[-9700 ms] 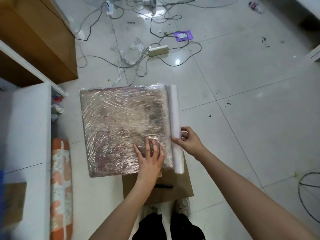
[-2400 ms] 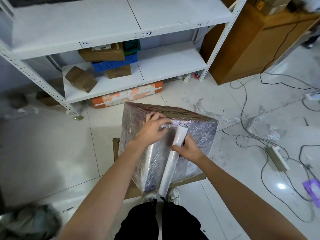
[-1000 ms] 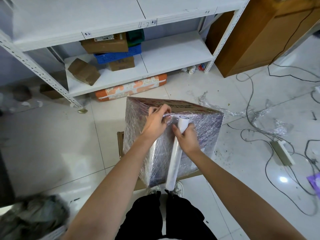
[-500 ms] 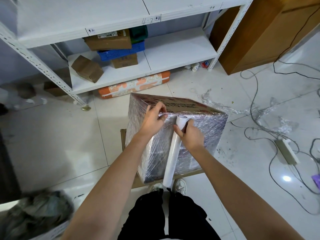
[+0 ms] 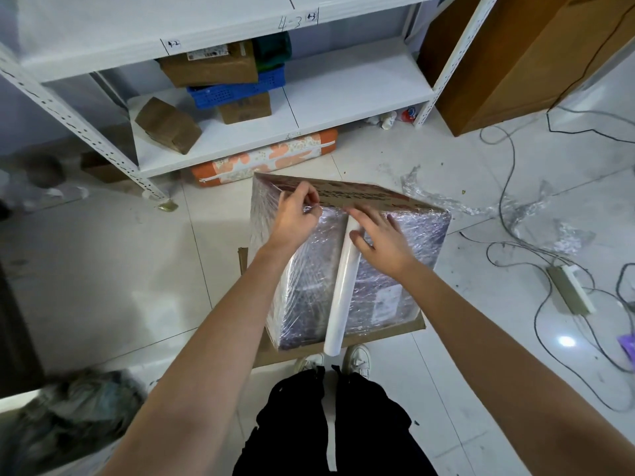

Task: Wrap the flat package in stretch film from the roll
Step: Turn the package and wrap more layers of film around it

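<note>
The flat package, wrapped in shiny clear film, stands on edge on a piece of cardboard in front of my feet. A white stretch film roll leans upright against its near face. My left hand pinches a bunched bit of film at the package's top edge. My right hand holds the upper end of the roll, thumb on its near side, fingers laid over the top toward the package edge.
A white metal shelf rack with boxes and a blue crate stands just behind. An orange patterned roll lies under it. Film scraps, cables and a power strip litter the floor right. A brown cabinet stands back right.
The package, flat on the floor 9.7 s ago, now stands on edge. Over the last second my right hand slid up over the roll's top end. My left hand kept pinching the film.
</note>
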Demonstrator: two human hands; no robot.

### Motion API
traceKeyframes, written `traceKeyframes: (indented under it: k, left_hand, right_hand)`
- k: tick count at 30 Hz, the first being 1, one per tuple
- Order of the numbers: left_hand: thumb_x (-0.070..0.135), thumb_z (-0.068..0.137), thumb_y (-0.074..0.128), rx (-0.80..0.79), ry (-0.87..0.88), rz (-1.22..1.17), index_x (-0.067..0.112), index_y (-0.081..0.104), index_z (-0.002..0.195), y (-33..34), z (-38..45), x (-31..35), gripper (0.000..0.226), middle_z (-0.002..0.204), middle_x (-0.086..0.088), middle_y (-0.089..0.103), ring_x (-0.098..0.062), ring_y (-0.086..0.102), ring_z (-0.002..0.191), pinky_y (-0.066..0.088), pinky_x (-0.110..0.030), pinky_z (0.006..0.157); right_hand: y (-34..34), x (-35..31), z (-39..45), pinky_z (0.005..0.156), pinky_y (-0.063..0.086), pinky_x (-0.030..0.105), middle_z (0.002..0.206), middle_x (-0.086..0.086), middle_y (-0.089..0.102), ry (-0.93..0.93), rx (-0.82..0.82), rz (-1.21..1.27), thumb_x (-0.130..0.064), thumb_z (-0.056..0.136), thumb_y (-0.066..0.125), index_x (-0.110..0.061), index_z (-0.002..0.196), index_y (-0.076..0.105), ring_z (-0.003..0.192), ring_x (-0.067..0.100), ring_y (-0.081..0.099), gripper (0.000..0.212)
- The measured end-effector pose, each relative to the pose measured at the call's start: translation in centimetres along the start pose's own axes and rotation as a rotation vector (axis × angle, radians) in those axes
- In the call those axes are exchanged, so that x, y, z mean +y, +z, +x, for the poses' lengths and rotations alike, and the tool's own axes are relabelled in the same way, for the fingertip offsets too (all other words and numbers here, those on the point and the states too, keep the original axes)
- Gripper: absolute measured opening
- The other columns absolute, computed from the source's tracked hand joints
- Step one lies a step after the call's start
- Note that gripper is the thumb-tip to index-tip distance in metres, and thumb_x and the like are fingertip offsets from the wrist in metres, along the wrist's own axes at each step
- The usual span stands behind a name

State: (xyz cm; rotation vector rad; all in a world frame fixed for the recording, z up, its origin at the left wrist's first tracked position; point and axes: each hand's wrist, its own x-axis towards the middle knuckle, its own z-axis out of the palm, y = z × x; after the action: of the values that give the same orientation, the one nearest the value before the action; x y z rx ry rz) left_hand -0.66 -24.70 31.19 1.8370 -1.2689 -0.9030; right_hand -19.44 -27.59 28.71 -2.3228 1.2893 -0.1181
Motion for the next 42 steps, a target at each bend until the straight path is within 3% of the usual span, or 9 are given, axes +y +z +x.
traceKeyframes:
  k: [3,10,13,16,25,27,30,35,42]
  left_hand:
    - [0.0,0.084,0.056,0.027,0.014,0.014,0.027,0.047,0.077,0.0,0.7,-0.5,0.029,0.085,-0.002,0.056,-0.031,0.054,0.095,0.047,-0.042,0.085]
    - [0.007,0.086,0.06,0.031,0.037,0.054,0.012,0.054,0.085,-0.9,2.3,-1.7,0.008,0.087,-0.003,0.058,-0.023,0.055,0.09,0.048,-0.035,0.083]
    - [0.017,0.087,0.067,0.14,-0.036,0.008,0.013,0.052,0.084,-0.4,2.8,-1.2,0.016,0.076,0.006,0.054,-0.007,0.051,0.071,0.041,-0.011,0.062]
    - [0.023,0.089,0.067,0.35,-0.128,0.096,0.016,0.051,0.08,0.7,3.0,-1.1,0.02,0.072,0.007,0.054,-0.011,0.052,0.067,0.032,-0.013,0.05]
    - [0.03,0.093,0.06,0.408,-0.143,0.135,0.006,0.054,0.099,1.3,3.7,0.3,0.026,0.084,0.004,0.05,-0.02,0.056,0.089,0.041,-0.03,0.067]
    - [0.034,0.095,0.053,0.365,-0.052,0.21,0.007,0.054,0.103,1.1,3.5,0.4,0.029,0.096,-0.001,0.054,-0.018,0.052,0.099,0.045,-0.041,0.088]
    - [0.036,0.096,0.04,0.416,0.304,0.734,0.012,0.058,0.119,1.3,2.2,-1.3,0.038,0.131,-0.006,0.056,-0.023,0.041,0.133,0.005,-0.066,0.112]
    - [0.041,0.099,0.011,0.142,0.511,1.282,0.009,0.011,0.149,5.8,-1.5,-6.1,0.06,0.158,-0.009,0.005,-0.023,-0.001,0.146,-0.017,-0.053,0.114]
    - [0.041,0.101,0.005,0.221,0.485,1.422,-0.002,-0.024,0.144,5.2,0.7,-8.0,0.067,0.154,-0.015,-0.017,-0.029,-0.018,0.142,-0.02,-0.051,0.113]
  right_hand:
    - [0.0,-0.9,1.0,0.115,0.017,0.047,0.146,-0.002,0.035,0.043,-0.039,0.056,-0.027,0.097,0.039,-0.032,0.14,0.037,0.135,0.021,0.032,0.043]
    - [1.2,-1.1,2.1,0.108,0.025,0.05,0.142,0.001,0.039,0.023,0.025,-0.152,-0.063,0.077,0.06,-0.032,0.141,0.031,0.132,0.022,0.037,0.077]
    - [1.7,-0.5,2.3,0.114,0.007,0.054,0.155,0.002,0.024,0.172,0.015,-0.105,-0.07,0.072,0.06,-0.029,0.147,0.019,0.145,0.023,0.015,0.094]
    - [2.0,-0.1,2.5,0.116,0.004,0.057,0.157,0.002,0.018,0.229,-0.045,-0.109,-0.073,0.072,0.056,-0.026,0.147,0.019,0.146,0.023,0.004,0.097]
    - [1.6,1.2,2.9,0.114,0.017,0.051,0.147,0.002,0.036,0.21,0.074,-0.044,-0.062,0.071,0.067,-0.022,0.141,0.035,0.138,0.025,0.024,0.087]
    - [1.3,1.6,3.3,0.114,0.018,0.051,0.146,0.003,0.037,0.217,0.085,-0.037,-0.06,0.071,0.068,-0.02,0.141,0.036,0.138,0.025,0.026,0.087]
    - [1.3,2.3,3.7,0.114,0.018,0.05,0.147,0.002,0.037,0.217,0.094,-0.016,-0.058,0.071,0.068,-0.019,0.14,0.037,0.138,0.024,0.025,0.085]
    - [2.8,3.5,3.0,0.112,0.019,0.051,0.144,0.003,0.041,0.141,0.197,-0.016,-0.071,0.063,0.046,-0.02,0.137,0.042,0.138,0.023,0.028,0.09]
    - [3.3,2.6,4.6,0.113,0.009,0.046,0.151,0.003,0.031,0.137,0.132,-0.03,-0.065,0.072,0.056,-0.019,0.143,0.032,0.143,0.02,0.016,0.087]
